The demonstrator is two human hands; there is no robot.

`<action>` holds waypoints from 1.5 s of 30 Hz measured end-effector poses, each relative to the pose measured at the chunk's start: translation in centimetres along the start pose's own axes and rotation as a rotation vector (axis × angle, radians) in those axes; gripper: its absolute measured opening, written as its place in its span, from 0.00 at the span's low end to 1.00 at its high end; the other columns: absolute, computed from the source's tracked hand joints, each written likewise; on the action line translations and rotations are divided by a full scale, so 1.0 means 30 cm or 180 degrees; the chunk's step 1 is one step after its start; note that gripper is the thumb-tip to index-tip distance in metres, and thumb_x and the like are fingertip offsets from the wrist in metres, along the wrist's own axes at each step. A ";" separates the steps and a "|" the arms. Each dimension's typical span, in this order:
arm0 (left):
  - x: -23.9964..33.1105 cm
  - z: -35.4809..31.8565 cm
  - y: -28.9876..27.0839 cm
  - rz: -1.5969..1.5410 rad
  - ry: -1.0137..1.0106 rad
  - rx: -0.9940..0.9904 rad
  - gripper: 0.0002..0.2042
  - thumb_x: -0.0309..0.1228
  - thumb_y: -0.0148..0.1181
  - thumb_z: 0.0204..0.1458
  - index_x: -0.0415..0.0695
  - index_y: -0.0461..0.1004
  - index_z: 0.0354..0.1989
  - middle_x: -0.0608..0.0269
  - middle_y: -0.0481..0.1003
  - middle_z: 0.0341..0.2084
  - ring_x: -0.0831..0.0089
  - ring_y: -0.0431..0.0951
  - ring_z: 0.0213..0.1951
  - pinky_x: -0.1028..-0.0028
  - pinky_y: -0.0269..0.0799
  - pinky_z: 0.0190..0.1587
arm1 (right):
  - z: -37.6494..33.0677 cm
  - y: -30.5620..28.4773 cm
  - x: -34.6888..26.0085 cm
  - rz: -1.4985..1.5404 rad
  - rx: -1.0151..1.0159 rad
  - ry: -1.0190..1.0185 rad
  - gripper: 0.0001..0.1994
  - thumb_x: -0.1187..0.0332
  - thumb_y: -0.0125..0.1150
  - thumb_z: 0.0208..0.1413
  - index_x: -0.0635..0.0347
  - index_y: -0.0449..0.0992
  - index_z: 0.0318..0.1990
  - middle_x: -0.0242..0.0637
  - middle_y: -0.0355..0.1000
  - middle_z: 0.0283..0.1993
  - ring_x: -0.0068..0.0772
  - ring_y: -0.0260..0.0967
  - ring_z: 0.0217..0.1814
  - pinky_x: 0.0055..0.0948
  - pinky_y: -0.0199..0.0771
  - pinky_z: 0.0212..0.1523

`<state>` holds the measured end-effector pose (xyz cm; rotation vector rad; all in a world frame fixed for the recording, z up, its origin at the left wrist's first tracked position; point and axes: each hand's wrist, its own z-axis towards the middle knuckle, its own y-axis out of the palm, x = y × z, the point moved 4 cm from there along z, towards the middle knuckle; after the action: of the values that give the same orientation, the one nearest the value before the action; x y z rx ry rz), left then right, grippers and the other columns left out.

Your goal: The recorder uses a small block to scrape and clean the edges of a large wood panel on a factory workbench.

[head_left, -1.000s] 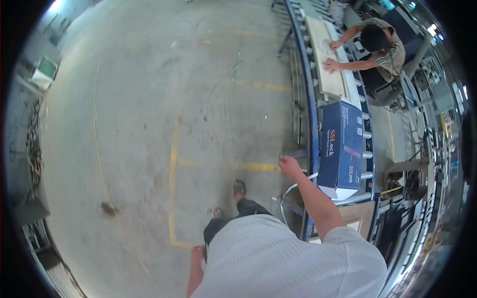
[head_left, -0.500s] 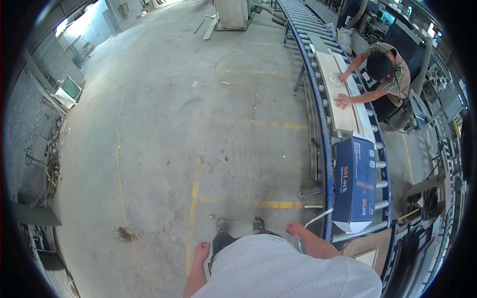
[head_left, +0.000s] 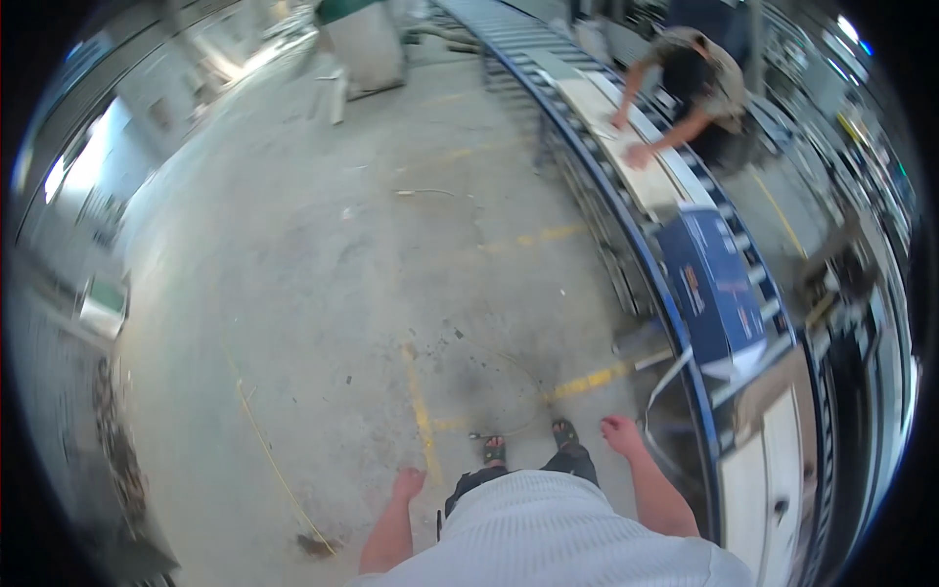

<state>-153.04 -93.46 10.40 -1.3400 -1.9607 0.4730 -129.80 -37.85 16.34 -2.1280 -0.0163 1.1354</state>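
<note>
My left hand point(head_left: 409, 483) hangs beside my left hip over the bare concrete floor, its fingers loosely bent and slightly blurred, with nothing visible in it. My right hand point(head_left: 619, 433) is held out at my right side, fingers loose and partly apart, holding nothing that I can see. It is nearest to a pale strap point(head_left: 669, 378) hanging at the edge of the blue roller conveyor point(head_left: 689, 391), and apart from it. On the conveyor's near end sits a blue cardboard box point(head_left: 712, 289). Near my right forearm are white panels point(head_left: 745, 499).
Across the conveyor a co-worker point(head_left: 706, 83) leans over a long pale board point(head_left: 616, 137), both hands on it. A large pale sack point(head_left: 364, 49) stands far ahead. A thin hose point(head_left: 514, 367) and a yellow cord point(head_left: 266, 445) lie on the floor point(head_left: 284, 284).
My view has turned, and the conveyor's near end and white panels show more fully. Both my hands have swung a little, the right farther from my body. The co-worker stays bent over the board.
</note>
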 end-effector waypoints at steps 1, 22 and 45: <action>0.003 0.063 -0.066 0.0117 0.0075 0.0001 0.24 0.50 0.60 0.50 0.43 0.78 0.46 0.46 0.78 0.45 0.49 0.76 0.51 0.58 0.72 0.52 | -0.089 0.068 -0.008 -0.0099 -0.0187 0.0172 0.13 0.64 0.60 0.57 0.61 0.79 0.45 0.40 0.79 0.35 0.32 0.78 0.36 0.31 0.77 0.41; 0.584 -0.220 0.651 0.2075 0.3036 -0.1524 0.20 0.40 0.57 0.55 0.34 0.74 0.47 0.50 0.79 0.35 0.62 0.79 0.37 0.65 0.73 0.42 | -2.250 0.809 0.450 0.1461 0.2892 0.3338 0.15 0.60 0.57 0.53 0.57 0.81 0.41 0.48 0.79 0.40 0.48 0.77 0.42 0.40 0.76 0.44; -0.044 -1.618 1.291 0.5204 0.5203 -0.3429 0.25 0.46 0.62 0.52 0.37 0.75 0.50 0.45 0.80 0.41 0.54 0.80 0.47 0.63 0.74 0.50 | -2.929 2.088 0.135 0.3759 0.4326 0.5298 0.16 0.59 0.60 0.51 0.57 0.82 0.42 0.47 0.79 0.45 0.47 0.76 0.48 0.41 0.75 0.52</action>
<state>-92.25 -83.56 18.33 -2.3737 0.6520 -0.9670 -82.23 -134.39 7.76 -0.9724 2.1414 -0.5499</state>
